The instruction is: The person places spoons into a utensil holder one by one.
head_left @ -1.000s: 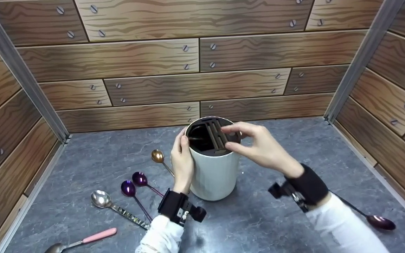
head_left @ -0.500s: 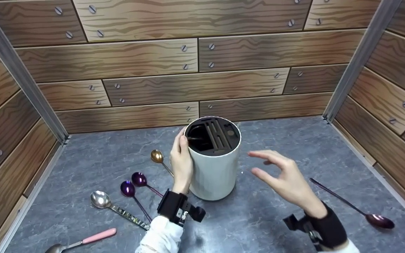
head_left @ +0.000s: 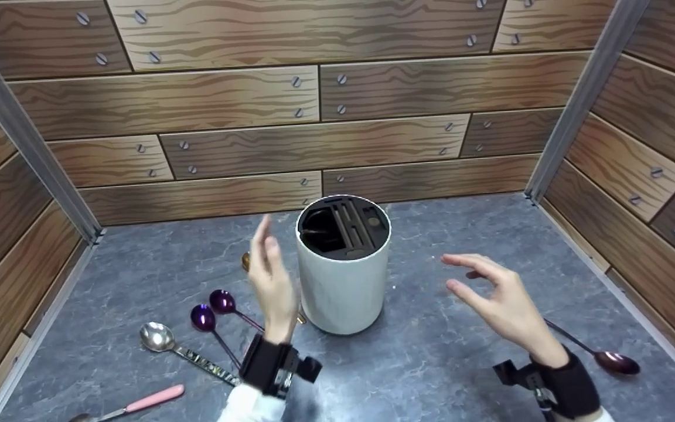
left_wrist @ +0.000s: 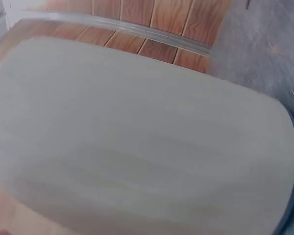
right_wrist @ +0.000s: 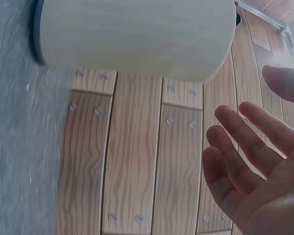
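- Head view shows the grey marbled surface [head_left: 443, 363] walled by wood-grain panels; it carries everything else.
- White cylindrical holder with a dark slotted insert [head_left: 342, 281] stands upright near the middle of the surface, between both hands and touched by neither.
- Left hand [head_left: 271, 275] hovers just beside the holder's left wall, fingers straight and raised, gripping nothing.
- Right hand [head_left: 498, 302] hangs well to the holder's right, fingers loosely spread, empty.
- Long dark spoon with a purple bowl [head_left: 604, 357] lies near the right wrist; its handle is partly hidden behind that hand.
- Silver spoon with a patterned handle [head_left: 179, 349], 2 purple spoons [head_left: 214, 308], a pink-handled spoon [head_left: 144, 400] and a gold spoon [head_left: 246, 261], mostly hidden by the left hand, lie at the left.
- Judgement: picking up a spoon next would go best by the handle, bowl clear of the insert's slots.
- Hard to make out: what sits inside the holder's dark round opening; the left wrist view is filled by blurred white wall.
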Action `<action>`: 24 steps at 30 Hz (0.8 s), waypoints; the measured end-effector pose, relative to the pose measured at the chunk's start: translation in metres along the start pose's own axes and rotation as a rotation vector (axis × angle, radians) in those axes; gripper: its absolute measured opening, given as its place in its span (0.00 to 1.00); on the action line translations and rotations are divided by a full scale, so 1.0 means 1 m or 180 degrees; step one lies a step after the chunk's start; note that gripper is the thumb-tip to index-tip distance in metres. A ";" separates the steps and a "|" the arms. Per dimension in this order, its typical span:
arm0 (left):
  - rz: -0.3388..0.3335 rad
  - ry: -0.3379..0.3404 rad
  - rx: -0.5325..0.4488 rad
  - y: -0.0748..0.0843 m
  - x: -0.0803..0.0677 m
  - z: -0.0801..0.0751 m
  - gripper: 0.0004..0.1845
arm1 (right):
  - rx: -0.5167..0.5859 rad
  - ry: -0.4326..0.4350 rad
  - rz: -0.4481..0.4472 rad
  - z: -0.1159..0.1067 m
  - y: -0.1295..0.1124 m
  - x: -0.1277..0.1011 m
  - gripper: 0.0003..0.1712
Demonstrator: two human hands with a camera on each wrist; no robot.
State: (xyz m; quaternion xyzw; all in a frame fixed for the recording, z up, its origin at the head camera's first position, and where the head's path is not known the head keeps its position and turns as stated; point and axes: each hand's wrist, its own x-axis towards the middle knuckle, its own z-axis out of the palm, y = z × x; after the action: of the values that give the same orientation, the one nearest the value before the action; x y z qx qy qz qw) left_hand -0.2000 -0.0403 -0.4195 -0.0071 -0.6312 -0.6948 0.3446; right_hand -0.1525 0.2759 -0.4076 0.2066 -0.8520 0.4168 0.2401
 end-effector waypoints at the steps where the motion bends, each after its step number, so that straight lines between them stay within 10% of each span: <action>1: 0.0163 0.0055 0.0051 0.003 -0.003 -0.004 0.23 | -0.0019 0.0027 -0.0013 -0.003 0.003 -0.001 0.24; 10: 0.1909 0.0048 0.0357 0.013 -0.028 -0.010 0.22 | -0.0331 0.0211 0.0066 -0.030 0.025 -0.016 0.23; 24: 0.2947 -0.0794 0.0506 0.022 -0.064 0.015 0.16 | -0.1231 -0.0515 0.0804 -0.066 0.099 -0.052 0.21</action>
State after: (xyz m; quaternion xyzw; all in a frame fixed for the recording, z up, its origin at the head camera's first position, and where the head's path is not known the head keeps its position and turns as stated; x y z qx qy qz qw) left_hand -0.1472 0.0033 -0.4257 -0.3441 -0.6493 -0.4119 0.5387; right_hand -0.1494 0.3937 -0.4628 0.0813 -0.9515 0.2548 0.1522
